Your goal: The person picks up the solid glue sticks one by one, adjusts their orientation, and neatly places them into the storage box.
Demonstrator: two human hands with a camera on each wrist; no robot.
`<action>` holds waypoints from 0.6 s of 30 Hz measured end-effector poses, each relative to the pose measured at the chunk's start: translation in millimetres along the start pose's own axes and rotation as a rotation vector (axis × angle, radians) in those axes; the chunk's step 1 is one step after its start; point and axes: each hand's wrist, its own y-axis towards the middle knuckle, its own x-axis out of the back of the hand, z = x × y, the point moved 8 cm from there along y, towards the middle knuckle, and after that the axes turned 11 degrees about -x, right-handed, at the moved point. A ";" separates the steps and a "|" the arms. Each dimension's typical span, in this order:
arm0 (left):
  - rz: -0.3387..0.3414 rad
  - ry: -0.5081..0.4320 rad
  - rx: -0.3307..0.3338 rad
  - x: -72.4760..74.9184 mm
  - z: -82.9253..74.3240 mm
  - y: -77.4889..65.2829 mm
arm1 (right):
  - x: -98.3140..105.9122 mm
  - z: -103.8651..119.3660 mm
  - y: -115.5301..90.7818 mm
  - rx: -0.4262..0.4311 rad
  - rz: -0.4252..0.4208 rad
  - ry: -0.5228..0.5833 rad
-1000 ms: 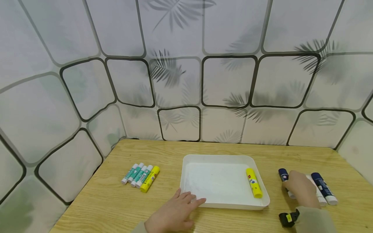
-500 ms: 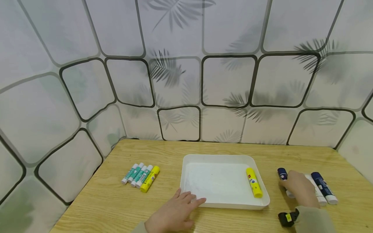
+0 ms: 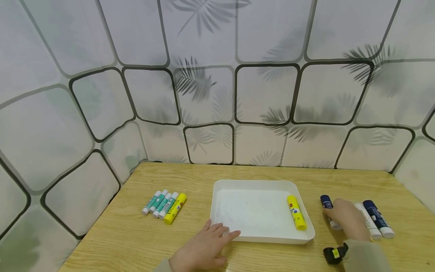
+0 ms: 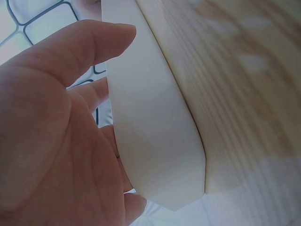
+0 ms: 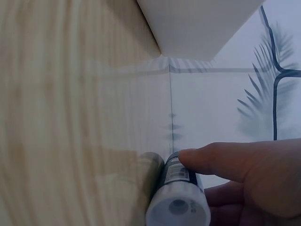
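My right hand (image 3: 347, 219) holds a navy-and-white glue stick (image 3: 327, 202) low over the table, right of the white tray (image 3: 258, 239). In the right wrist view, the thumb lies along the dark label of the glue stick (image 5: 178, 174) and its white end faces the camera. My left hand (image 3: 205, 246) rests at the tray's near left corner with its fingers spread over the rim. The left wrist view has the thumb beside the outer wall of the tray (image 4: 150, 122). One yellow glue stick (image 3: 296, 212) lies inside the tray, along its right side.
Right of my right hand lie a white glue stick (image 3: 368, 221) and a larger navy one (image 3: 378, 219). At the left, several green-and-white glue sticks (image 3: 159, 204) lie in a row with a yellow glue stick (image 3: 175, 209). A patterned curtain (image 3: 210, 98) hangs behind the wooden table (image 3: 112, 234).
My right hand has shifted slightly left with the navy-and-white glue stick, away from the other sticks on the right. The left hand and the tray have stayed in place.
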 end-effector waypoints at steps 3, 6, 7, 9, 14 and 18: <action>-0.002 0.002 -0.002 -0.3 0.3 0.0 | -0.1 0.9 0.6 0.004 -0.005 -0.003; 0.000 -0.001 0.000 -0.6 0.8 0.2 | -1.1 0.5 0.8 -0.001 0.001 -0.004; 0.002 -0.002 0.001 -0.7 0.9 0.3 | -1.2 0.7 1.0 0.001 0.003 -0.004; 0.004 -0.004 0.002 -0.9 1.2 0.5 | -1.5 0.7 0.3 0.001 0.008 -0.003; 0.004 0.000 0.002 -1.3 1.4 0.6 | -1.2 1.7 -1.2 0.007 0.008 0.004; 0.005 -0.002 0.004 -0.9 1.0 0.5 | -1.7 1.4 -0.2 0.008 0.009 0.002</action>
